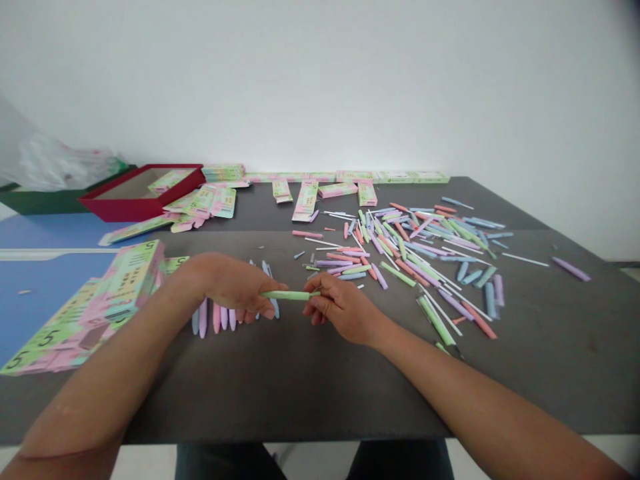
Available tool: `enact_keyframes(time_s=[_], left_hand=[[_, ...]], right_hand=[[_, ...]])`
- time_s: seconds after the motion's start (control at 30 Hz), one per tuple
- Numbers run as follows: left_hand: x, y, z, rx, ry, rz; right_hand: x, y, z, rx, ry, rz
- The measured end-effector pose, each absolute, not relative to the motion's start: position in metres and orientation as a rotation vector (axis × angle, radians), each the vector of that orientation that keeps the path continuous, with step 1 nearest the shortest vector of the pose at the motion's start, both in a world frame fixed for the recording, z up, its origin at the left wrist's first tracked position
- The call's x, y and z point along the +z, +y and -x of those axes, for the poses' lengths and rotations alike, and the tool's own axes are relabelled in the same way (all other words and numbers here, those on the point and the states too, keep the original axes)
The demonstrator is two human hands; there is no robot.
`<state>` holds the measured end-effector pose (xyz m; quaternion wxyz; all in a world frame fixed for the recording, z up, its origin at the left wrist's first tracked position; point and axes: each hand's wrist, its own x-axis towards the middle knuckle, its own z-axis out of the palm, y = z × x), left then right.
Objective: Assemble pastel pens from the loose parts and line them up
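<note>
A light green pen (pixel 287 295) is held level between both hands above the table's middle. My left hand (pixel 237 287) is closed on its left end, with the palm turned down. The fingertips of my right hand (pixel 343 307) pinch its right end; whether they hold a separate small part there I cannot make out. Under and beside my left hand lies a row of pastel pens (pixel 217 317), lilac, pink and blue, partly hidden by that hand. Just right of my right hand spreads a loose pile of pen parts (pixel 400 247) in several colours, with thin white refills among them.
Stacked printed cartons (pixel 125 280) stand at the left, partly behind my left forearm. A red box (pixel 145 193) and a green box (pixel 45 199) with plastic bags (pixel 65 163) sit at the back left. More cartons (pixel 357 177) line the wall. One purple pen piece (pixel 571 269) lies far right.
</note>
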<state>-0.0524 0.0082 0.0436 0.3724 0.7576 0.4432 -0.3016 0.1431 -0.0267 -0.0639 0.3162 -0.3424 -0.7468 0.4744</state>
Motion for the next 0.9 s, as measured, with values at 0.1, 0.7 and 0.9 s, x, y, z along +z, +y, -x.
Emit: enact_keyframes(time_s=[0.1, 0.7, 0.9], left_hand=[[0.0436, 0.0078, 0.0517, -0.780, 1.136, -1.958], [0.0436, 0.0076, 0.0530, -0.778, 1.130, -1.965], [0.0451, 0.0063, 0.0521, -0.787, 1.112, -1.988]], right_hand=[[-0.0630, -0.0284, -0.1425, 1.253, -1.970, 0.871], [-0.0621, -0.0300, -0.1439, 1.208, -1.922, 0.866], [-0.0644, -0.0299, -0.1443, 1.205, -1.964, 0.844]])
